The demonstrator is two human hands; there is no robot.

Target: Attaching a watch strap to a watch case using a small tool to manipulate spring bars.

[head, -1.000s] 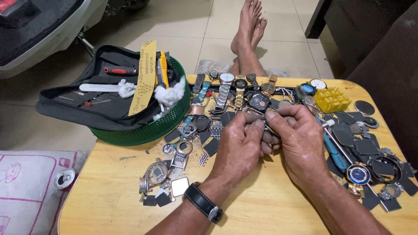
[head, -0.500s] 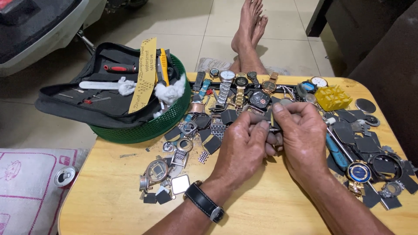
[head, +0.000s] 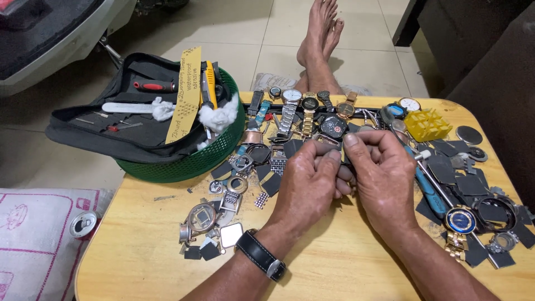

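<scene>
Curling both hands together above the wooden table [head: 334,262], we keep our left hand [head: 307,187] and right hand [head: 383,178] pressed knuckle to knuckle, fingers bent inward and pinching some small part between the fingertips; what it is we cannot tell, as the fingers hide it. Our left wrist wears a black-strapped wristwatch [head: 261,257]. Just beyond the fingertips lies a black-faced watch [head: 334,127], in a row of watches [head: 301,106] with steel and gold-coloured bands running along the far edge of the table. To the left of our left hand sit loose watch cases and band links [head: 223,206], with small dark squares scattered among them. To the right of our right hand a blue-handled tool [head: 429,189] lies beside a blue-dialled watch [head: 461,219], and farther back stands a yellow ribbed plastic block [head: 427,125]. At the table's far left corner a green plastic basket [head: 189,161] holds an open black tool case [head: 106,125], a red-handled screwdriver [head: 155,86], tufts of white cotton [head: 218,117] and a long yellow strip [head: 185,95] with handwriting on it, propped upright at a slant. Off the table at the lower left, an aluminium can [head: 83,224] rests on a white cloth printed in pink [head: 33,245].
</scene>
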